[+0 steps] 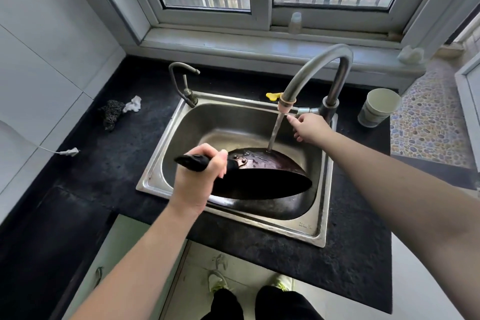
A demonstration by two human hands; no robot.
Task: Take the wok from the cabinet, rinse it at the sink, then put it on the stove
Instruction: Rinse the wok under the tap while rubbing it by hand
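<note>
On sink [315, 235] rim, stamped letters, unreadable.

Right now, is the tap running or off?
Running. A stream of water falls from the faucet spout onto the wok, which the left hand holds tilted in the sink.

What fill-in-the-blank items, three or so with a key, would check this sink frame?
1. The left hand grips the wok by its ____.
2. Water from the tall tap lands on the wok's ____.
3. The right hand reaches toward the tap's ____.
4. The paper cup stands on the ____, right of the sink.

Missing words: handle; rim; lever; counter
</note>
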